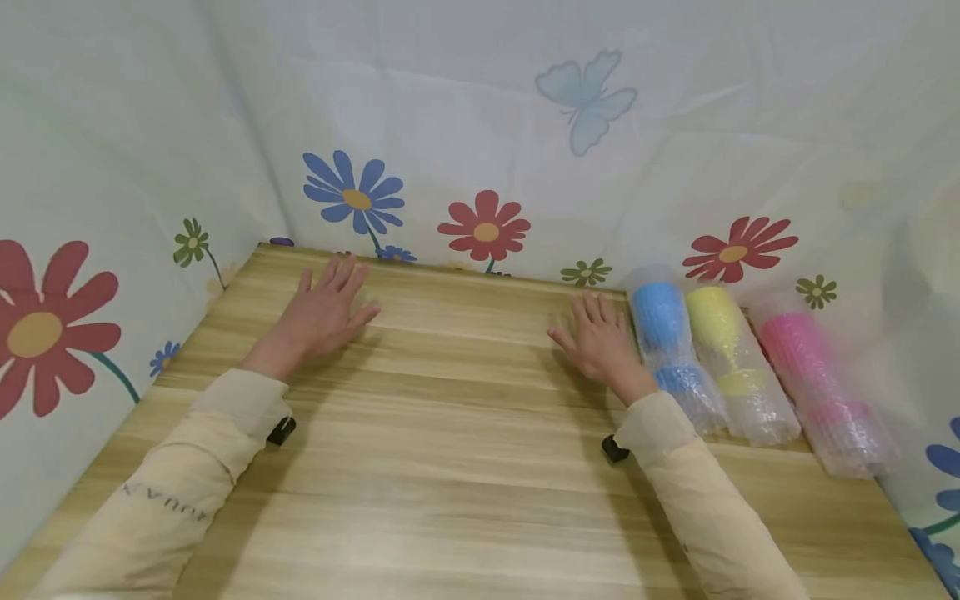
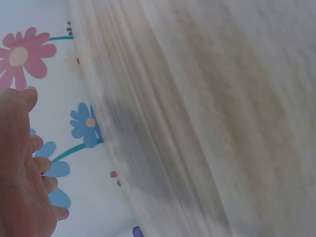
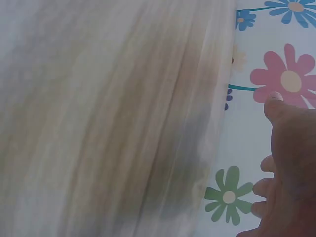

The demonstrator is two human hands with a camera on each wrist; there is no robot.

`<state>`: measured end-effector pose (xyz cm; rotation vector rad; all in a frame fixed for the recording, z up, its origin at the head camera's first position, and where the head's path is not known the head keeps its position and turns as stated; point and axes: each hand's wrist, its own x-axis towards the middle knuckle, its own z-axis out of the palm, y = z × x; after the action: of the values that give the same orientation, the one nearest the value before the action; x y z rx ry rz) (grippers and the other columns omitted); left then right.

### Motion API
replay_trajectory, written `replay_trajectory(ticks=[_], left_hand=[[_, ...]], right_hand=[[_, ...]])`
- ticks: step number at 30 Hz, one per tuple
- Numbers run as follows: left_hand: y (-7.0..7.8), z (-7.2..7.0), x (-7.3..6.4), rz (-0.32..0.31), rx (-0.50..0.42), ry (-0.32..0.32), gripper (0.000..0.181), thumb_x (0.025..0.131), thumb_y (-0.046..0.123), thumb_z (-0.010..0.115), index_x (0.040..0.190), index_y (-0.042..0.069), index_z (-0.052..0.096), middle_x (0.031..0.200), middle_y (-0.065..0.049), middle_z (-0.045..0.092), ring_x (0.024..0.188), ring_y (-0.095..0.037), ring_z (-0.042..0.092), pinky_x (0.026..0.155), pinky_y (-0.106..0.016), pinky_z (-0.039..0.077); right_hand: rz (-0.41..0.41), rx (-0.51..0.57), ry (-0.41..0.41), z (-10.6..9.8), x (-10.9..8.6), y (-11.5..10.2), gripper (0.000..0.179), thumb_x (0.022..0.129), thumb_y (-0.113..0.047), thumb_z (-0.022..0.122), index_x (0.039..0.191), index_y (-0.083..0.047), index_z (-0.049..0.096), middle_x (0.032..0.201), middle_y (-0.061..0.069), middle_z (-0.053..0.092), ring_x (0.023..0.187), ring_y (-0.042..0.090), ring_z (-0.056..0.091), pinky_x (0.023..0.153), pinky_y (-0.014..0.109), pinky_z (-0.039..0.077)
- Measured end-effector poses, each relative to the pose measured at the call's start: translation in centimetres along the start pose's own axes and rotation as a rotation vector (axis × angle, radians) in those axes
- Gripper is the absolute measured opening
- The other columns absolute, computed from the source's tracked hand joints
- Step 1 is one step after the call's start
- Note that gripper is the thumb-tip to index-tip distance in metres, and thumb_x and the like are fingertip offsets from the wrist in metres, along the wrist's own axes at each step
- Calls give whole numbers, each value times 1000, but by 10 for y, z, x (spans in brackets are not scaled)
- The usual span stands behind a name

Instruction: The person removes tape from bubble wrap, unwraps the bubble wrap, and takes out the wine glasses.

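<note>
My left hand [image 1: 321, 312] is spread out over the far left of the wooden table [image 1: 450, 467], fingers straight and nothing in them. Toward the far right, my right hand [image 1: 602, 337] is held the same way, palm down with fingers apart. Just right of it lies a bubble-wrapped bundle with blue cup-like parts [image 1: 660, 317]. Beside that are a yellow bubble-wrapped bundle [image 1: 716, 321] and a pink one [image 1: 798, 346]. In the wrist views, the left hand [image 2: 22, 173] and right hand [image 3: 291, 163] both appear above the tabletop, holding nothing.
A white cloth [image 1: 465, 108] printed with flowers and a butterfly rises behind the table and along both sides. Small black devices hang at the left cuff [image 1: 240, 400] and right cuff [image 1: 656, 425]. The wrapped bundles line the table's right edge.
</note>
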<state>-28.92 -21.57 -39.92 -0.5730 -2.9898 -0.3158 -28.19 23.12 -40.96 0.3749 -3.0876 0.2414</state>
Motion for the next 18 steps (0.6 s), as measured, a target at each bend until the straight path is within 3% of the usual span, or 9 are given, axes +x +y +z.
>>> replay_trajectory(ticks=[7, 11, 14, 18], left_hand=[[9, -2, 5, 12, -6, 3, 73, 110, 47, 39, 164, 2, 17, 170, -23, 3, 156, -44, 3, 118, -71, 2], [16, -2, 6, 13, -47, -18, 74, 111, 48, 37, 164, 1, 14, 169, -25, 3, 155, -45, 2, 118, -71, 1], [23, -1, 6, 15, -116, -35, 76, 111, 48, 37, 164, 0, 13, 169, -26, 5, 155, -45, 2, 118, -71, 3], [31, -1, 7, 11, -281, -67, 78, 110, 48, 40, 163, -1, 12, 169, -25, 6, 156, -42, 4, 121, -65, 8]], right_hand=[[28, 25, 25, -12, -10, 4, 79, 108, -53, 44, 163, -1, 19, 168, 26, 13, 154, 47, 5, 118, 71, 10], [43, 47, 27, -19, -17, 9, 81, 109, -53, 42, 164, -1, 12, 169, 26, 7, 155, 46, 0, 117, 72, 8], [61, 68, 31, -26, -24, 14, 83, 109, -55, 39, 165, -3, 8, 169, 26, 3, 155, 45, -4, 116, 74, 6], [95, 96, 54, -38, -36, 24, 84, 108, -59, 35, 164, -2, 9, 168, 29, 7, 154, 49, -3, 113, 78, 3]])
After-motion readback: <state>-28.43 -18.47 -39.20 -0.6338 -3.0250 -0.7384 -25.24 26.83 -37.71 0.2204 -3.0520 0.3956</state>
